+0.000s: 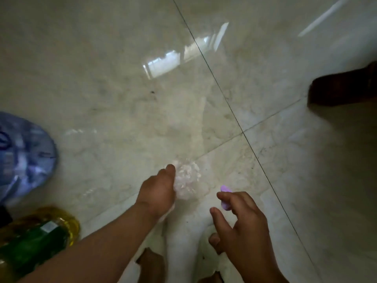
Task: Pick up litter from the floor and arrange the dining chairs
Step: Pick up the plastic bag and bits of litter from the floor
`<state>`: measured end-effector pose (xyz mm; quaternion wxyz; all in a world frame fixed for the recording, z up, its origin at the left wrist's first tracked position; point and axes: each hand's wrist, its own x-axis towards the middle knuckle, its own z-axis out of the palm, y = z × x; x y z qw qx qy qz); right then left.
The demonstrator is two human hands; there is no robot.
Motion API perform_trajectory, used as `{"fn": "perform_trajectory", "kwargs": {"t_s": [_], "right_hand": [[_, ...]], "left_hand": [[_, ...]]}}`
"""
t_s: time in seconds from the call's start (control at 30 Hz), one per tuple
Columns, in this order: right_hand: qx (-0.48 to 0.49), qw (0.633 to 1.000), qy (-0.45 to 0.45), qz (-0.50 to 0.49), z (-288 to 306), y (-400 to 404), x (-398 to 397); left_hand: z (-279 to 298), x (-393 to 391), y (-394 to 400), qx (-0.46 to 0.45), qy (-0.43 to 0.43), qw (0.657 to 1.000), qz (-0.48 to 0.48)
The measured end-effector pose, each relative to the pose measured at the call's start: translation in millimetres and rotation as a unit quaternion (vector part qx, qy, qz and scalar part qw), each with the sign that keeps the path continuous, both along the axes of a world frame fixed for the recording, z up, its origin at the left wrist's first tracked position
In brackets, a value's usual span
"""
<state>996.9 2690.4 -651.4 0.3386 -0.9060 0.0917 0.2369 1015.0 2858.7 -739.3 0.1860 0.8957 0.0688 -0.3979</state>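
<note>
A crumpled clear plastic wrapper (186,180) is bunched just above the glossy marble floor (114,82), and my left hand (158,193) is shut on it from the left. My right hand (244,221) is lower and to the right, pinching a small purple piece (224,196) between its fingertips. The purple piece is blurred and I cannot tell what it is. A dark wooden chair leg (342,86) stands at the right edge.
A large blue water bottle (22,154) lies at the left edge. Below it stands a yellow oil bottle with a green label (38,242). My bare feet (151,264) show at the bottom. Wide floor stretches ahead.
</note>
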Motion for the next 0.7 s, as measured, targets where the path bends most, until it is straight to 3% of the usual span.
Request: {"fn": "perform_trajectory", "kwargs": {"t_s": [0.17, 0.47, 0.7], "right_hand": [[0.02, 0.998, -0.067, 0.005, 97, 42, 46], [0.042, 0.985, -0.166, 0.026, 279, 110, 144], [0.036, 0.984, -0.172, 0.021, 381, 127, 199]], "left_hand": [[125, 31, 52, -0.032, -0.027, 0.999, 0.012], [337, 115, 130, 0.013, -0.096, 0.993, 0.072], [451, 169, 144, 0.035, -0.139, 0.986, 0.089]]}}
